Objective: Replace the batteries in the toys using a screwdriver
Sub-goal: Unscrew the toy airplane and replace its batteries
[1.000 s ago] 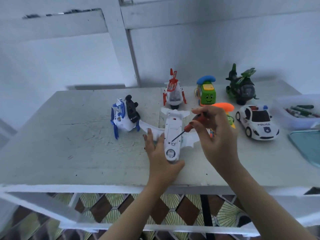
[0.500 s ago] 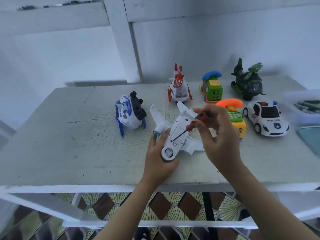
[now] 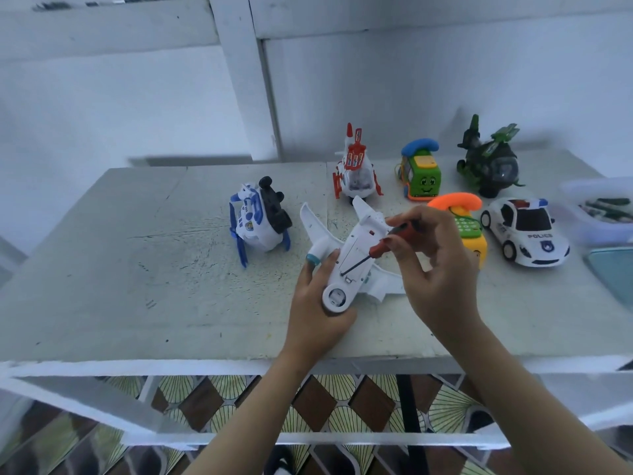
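Left hand (image 3: 315, 303) is curled round the nose of the white plane (image 3: 352, 258), near the table's (image 3: 137, 269) front edge with loads of bare top toward 9 o'clock. The right hand's (image 3: 442, 269) fingers pinch the red screwdriver (image 3: 380, 247), tip on the plane's belly. Since a second ago the plane's tail has swung toward 1 o'clock; seven toys (image 3: 356, 173) total, one screwdriver.

Worn table, side clutter and patterned floor

A scuffed pale table (image 3: 137, 269) stands against a white wall with an upright white post (image 3: 246, 80). At its right edge a clear tub (image 3: 592, 231) holds thin dark sticks, just beside a teal tray (image 3: 616, 275). Brown-and-yellow floor tiles (image 3: 342, 406) show below.
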The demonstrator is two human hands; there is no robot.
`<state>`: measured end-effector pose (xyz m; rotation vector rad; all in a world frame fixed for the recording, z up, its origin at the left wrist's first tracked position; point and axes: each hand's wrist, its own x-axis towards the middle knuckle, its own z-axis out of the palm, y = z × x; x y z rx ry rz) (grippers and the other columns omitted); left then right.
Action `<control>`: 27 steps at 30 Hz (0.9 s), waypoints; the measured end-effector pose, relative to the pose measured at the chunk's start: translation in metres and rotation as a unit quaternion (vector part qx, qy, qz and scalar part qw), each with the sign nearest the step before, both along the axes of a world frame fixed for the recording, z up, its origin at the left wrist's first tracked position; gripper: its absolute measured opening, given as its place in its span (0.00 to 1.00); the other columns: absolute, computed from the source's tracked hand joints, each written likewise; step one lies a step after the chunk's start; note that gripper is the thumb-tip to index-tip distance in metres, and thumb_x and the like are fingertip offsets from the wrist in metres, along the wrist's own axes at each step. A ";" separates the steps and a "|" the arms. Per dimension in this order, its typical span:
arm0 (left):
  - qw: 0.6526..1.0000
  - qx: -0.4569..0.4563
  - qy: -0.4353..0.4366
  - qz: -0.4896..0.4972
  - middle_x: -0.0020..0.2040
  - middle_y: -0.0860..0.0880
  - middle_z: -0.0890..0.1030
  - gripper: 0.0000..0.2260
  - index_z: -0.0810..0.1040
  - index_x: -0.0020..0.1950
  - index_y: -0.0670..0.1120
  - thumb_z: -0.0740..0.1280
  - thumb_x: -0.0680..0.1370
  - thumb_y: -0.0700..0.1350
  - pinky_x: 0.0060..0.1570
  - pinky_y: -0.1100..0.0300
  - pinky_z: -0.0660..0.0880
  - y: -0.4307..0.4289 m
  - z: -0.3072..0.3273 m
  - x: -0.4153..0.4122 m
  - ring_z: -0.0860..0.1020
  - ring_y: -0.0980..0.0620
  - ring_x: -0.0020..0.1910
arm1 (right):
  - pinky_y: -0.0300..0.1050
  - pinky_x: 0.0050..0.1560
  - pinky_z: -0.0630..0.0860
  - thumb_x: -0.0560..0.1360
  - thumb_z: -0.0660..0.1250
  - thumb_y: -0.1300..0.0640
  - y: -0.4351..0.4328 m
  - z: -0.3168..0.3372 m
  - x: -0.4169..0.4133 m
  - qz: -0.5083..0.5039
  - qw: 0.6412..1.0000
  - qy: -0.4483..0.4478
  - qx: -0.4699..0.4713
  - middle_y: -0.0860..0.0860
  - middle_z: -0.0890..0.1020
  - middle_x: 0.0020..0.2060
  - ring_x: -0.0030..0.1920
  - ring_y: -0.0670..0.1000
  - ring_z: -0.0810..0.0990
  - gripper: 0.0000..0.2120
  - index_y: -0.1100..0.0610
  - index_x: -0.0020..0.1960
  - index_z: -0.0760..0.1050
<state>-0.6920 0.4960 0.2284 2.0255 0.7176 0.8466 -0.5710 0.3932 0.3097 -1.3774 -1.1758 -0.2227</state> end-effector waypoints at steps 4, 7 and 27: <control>1.000 -0.010 0.002 0.000 0.72 0.46 0.68 0.35 0.68 0.73 0.49 0.67 0.65 0.43 0.55 0.82 0.62 0.000 0.000 0.000 0.65 0.70 0.63 | 0.26 0.46 0.72 0.75 0.66 0.66 0.000 -0.001 0.000 -0.003 1.000 -0.015 -0.003 0.45 0.78 0.44 0.45 0.33 0.80 0.10 0.59 0.54 0.70; 1.000 -0.013 0.004 0.002 0.72 0.46 0.68 0.36 0.68 0.74 0.49 0.67 0.65 0.44 0.55 0.82 0.63 0.001 -0.001 0.000 0.65 0.67 0.64 | 0.30 0.48 0.75 0.75 0.67 0.65 0.000 -0.003 0.000 -0.001 1.000 -0.017 -0.001 0.43 0.77 0.45 0.46 0.35 0.80 0.10 0.59 0.54 0.70; 1.000 -0.020 0.003 0.006 0.66 0.53 0.67 0.35 0.65 0.71 0.58 0.67 0.65 0.43 0.51 0.83 0.63 -0.002 0.001 0.000 0.64 0.79 0.59 | 0.38 0.48 0.78 0.77 0.66 0.60 0.000 -0.010 0.003 0.006 0.999 -0.035 0.000 0.45 0.78 0.47 0.46 0.46 0.82 0.09 0.57 0.56 0.70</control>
